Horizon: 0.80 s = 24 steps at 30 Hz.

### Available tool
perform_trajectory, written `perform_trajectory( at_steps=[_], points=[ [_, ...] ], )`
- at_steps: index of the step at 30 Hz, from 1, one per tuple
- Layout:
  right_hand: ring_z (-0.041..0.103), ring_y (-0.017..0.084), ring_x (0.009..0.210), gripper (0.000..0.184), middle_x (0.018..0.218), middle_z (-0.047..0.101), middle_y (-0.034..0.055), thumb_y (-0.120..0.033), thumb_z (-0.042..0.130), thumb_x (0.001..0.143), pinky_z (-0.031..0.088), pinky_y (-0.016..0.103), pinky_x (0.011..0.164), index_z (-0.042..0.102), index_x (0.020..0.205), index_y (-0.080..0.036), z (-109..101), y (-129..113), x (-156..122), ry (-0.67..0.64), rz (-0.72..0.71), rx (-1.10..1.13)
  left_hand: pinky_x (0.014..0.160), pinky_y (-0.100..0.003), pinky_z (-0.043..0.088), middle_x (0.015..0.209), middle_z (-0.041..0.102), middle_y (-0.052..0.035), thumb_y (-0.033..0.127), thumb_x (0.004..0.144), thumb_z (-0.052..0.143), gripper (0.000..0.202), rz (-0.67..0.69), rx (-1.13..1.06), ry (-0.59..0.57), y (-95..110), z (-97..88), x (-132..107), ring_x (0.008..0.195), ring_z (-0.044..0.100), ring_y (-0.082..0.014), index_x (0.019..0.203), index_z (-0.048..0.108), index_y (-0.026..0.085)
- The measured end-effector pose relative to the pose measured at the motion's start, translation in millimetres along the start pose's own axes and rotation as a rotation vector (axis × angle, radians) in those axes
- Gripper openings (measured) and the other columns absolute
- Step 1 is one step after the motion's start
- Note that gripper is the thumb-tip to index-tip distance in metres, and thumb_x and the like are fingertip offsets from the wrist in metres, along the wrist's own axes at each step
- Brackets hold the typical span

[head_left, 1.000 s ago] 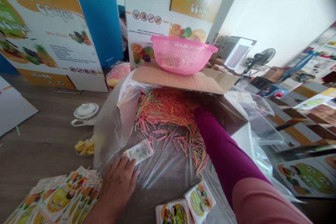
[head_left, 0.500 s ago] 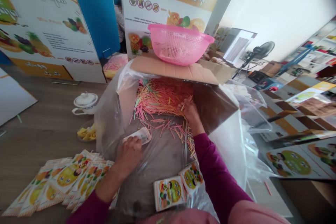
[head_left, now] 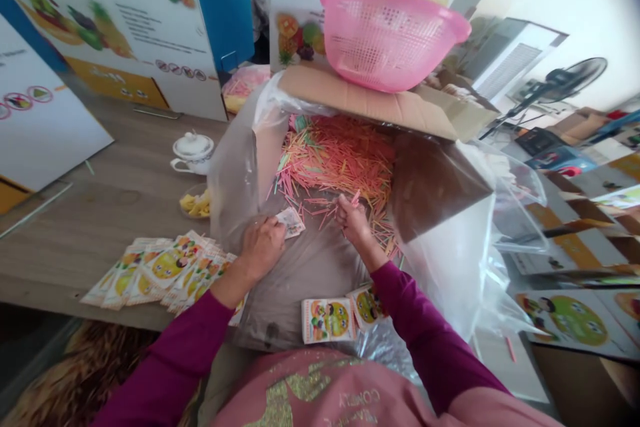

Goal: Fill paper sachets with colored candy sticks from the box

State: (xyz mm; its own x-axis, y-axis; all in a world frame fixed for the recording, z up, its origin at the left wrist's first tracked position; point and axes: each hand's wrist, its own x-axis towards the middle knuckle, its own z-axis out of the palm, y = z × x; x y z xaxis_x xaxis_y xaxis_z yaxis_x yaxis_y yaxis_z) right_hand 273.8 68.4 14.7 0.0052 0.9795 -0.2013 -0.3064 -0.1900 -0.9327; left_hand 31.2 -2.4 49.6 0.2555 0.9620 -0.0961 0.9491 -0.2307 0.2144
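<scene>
My left hand (head_left: 263, 244) is closed on a small printed paper packet (head_left: 291, 222), low over the plastic-covered table. To its right, my right hand (head_left: 351, 219) pinches a few thin pink sticks (head_left: 355, 199), whose tips stick up above the fingers. Beyond both hands, a heap of pink, orange and green sticks (head_left: 340, 157) spills out of a cardboard box (head_left: 440, 180) lying open toward me. Loose sticks lie between the heap and my hands. Nearer to me, a stack of fruit-printed packets (head_left: 329, 320) rests beside another packet (head_left: 369, 307).
Many packets (head_left: 170, 267) lie fanned out at the left. Behind them are a dish of yellow pieces (head_left: 196, 204) and a white lidded pot (head_left: 193, 152). A pink basket (head_left: 395, 40) sits on the box. Clear plastic sheeting (head_left: 450, 267) drapes the box's right side.
My right hand has drawn back from the stick heap toward me, bringing sticks along. My left hand still holds the packet. The view has tilted down, showing more of my lap.
</scene>
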Motion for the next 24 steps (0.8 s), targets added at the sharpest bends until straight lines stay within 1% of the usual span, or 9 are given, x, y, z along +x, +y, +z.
perform_trajectory(
  at_steps=[3, 5, 8, 11, 14, 16, 19, 22, 24],
  points=[
    [0.034, 0.012, 0.049, 0.062, 0.055, 0.035, -0.0070, -0.086, 0.063, 0.090, 0.039, 0.029, 0.052, 0.059, 0.076, -0.026, 0.4, 9.8, -9.8, -0.058, -0.219, -0.267, 0.099, -0.042, 0.054, 0.119, 0.078, -0.0176, 0.009, 0.100, 0.051, 0.031, 0.001, 0.029, -0.003, 5.6, 1.8, -5.8, 0.124, 0.068, -0.0340, 0.102, 0.081, 0.016],
    [0.045, 0.017, 0.059, 0.068, 0.061, 0.049, -0.0009, -0.091, 0.055, 0.091, 0.044, 0.033, 0.062, 0.059, 0.071, -0.026, -1.0, 18.1, -17.9, -0.141, -0.303, -0.495, 0.099, -0.043, 0.055, 0.121, 0.077, -0.0187, 0.007, 0.100, 0.048, 0.034, -0.013, 0.034, -0.016, 9.8, 3.9, -8.9, 0.124, 0.068, -0.0344, 0.108, 0.080, 0.015],
    [0.054, 0.021, 0.071, 0.064, 0.071, 0.063, 0.0055, -0.085, 0.060, 0.091, 0.047, 0.037, 0.073, 0.062, 0.069, -0.025, -2.7, 27.9, -26.1, -0.305, -0.395, -0.735, 0.097, -0.043, 0.055, 0.122, 0.077, -0.0201, 0.007, 0.100, 0.047, 0.035, -0.016, 0.014, -0.015, 11.8, 6.4, -7.9, 0.123, 0.068, -0.0344, 0.112, 0.079, 0.014],
    [0.054, 0.021, 0.072, 0.063, 0.070, 0.063, 0.0055, -0.078, 0.055, 0.097, 0.048, 0.037, 0.078, 0.056, 0.065, -0.025, -2.5, 32.5, -26.2, -0.389, -0.480, -0.839, 0.092, -0.040, 0.053, 0.118, 0.078, -0.0179, 0.008, 0.098, 0.053, 0.029, -0.027, -0.029, 0.006, 4.8, 7.7, -1.1, 0.115, 0.070, -0.0312, 0.103, 0.080, 0.015],
    [0.046, 0.017, 0.063, 0.070, 0.061, 0.052, -0.0002, -0.086, 0.055, 0.093, 0.047, 0.035, 0.072, 0.050, 0.060, -0.025, -1.2, 30.9, -23.0, -0.319, -0.401, -0.747, 0.085, -0.035, 0.050, 0.099, 0.078, -0.0114, 0.015, 0.095, 0.066, 0.016, -0.058, -0.172, 0.142, -7.4, 8.8, 4.7, 0.097, 0.069, -0.0250, 0.086, 0.079, 0.018],
    [0.045, 0.016, 0.059, 0.071, 0.058, 0.049, -0.0023, -0.093, 0.058, 0.087, 0.046, 0.034, 0.067, 0.059, 0.065, -0.025, 1.7, 22.5, -22.2, -0.237, -0.304, -0.595, 0.077, -0.031, 0.046, 0.082, 0.073, -0.0045, 0.019, 0.089, 0.076, 0.015, -0.068, -0.358, 0.266, -14.2, 9.1, 5.0, 0.082, 0.064, -0.0192, 0.074, 0.074, 0.019],
    [0.056, 0.018, 0.062, 0.071, 0.063, 0.060, 0.0004, -0.093, 0.059, 0.089, 0.051, 0.034, 0.067, 0.074, 0.081, -0.024, 13.8, -5.5, -25.8, -0.166, -0.254, -0.312, 0.065, -0.027, 0.039, 0.065, 0.062, 0.0034, 0.023, 0.081, 0.083, 0.021, -0.073, -0.668, 0.365, -16.5, 7.2, 1.3, 0.065, 0.054, -0.0129, 0.064, 0.071, 0.019],
    [0.072, 0.023, 0.084, 0.073, 0.079, 0.074, 0.0054, -0.092, 0.049, 0.096, 0.060, 0.039, 0.083, 0.078, 0.089, -0.026, 35.9, -41.2, -35.6, -0.200, -0.326, -0.130, 0.061, -0.026, 0.037, 0.062, 0.060, 0.0051, 0.030, 0.078, 0.086, 0.024, -0.053, -0.912, 0.376, -8.9, 2.9, -1.9, 0.062, 0.051, -0.0116, 0.062, 0.072, 0.019],
    [0.076, 0.027, 0.102, 0.075, 0.086, 0.078, 0.0072, -0.093, 0.044, 0.098, 0.061, 0.046, 0.100, 0.079, 0.088, -0.027, 51.6, -56.7, -43.5, -0.270, -0.377, -0.125, 0.061, -0.026, 0.039, 0.061, 0.061, 0.0047, 0.033, 0.077, 0.088, 0.027, -0.025, -1.018, 0.358, -0.9, 0.6, -2.3, 0.062, 0.052, -0.0117, 0.061, 0.072, 0.019]
  ],
)
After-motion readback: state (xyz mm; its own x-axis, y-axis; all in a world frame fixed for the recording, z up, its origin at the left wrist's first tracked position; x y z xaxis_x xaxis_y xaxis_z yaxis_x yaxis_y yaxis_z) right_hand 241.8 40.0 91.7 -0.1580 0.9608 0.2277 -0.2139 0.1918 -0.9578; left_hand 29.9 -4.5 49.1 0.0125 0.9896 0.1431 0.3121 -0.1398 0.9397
